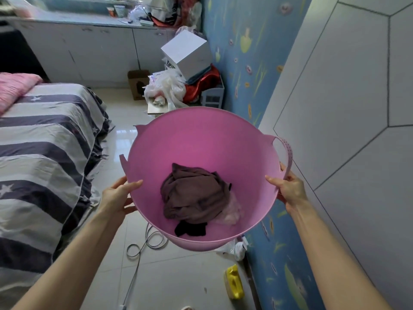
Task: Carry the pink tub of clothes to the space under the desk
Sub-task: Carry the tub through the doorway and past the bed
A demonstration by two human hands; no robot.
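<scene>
I hold the pink tub [201, 139] in the air in front of me, above the floor. My left hand [119, 196] grips its near left rim, thumb inside the wall. My right hand [290, 187] grips the right rim just below the looped pink handle [288, 151]. At the bottom of the tub lies a bundle of clothes [195, 195]: a brownish-purple garment on top, with black and pale pink pieces beneath it. No desk can be made out with certainty.
A bed with a striped cover [44, 153] fills the left side. The blue wall [243, 63] and grey wardrobe panels [346, 108] close the right. Ahead stand a white box [187, 52] on piled bags, and a cardboard box [137, 83]. A cable [143, 245] and yellow bottle [234, 281] lie on the floor.
</scene>
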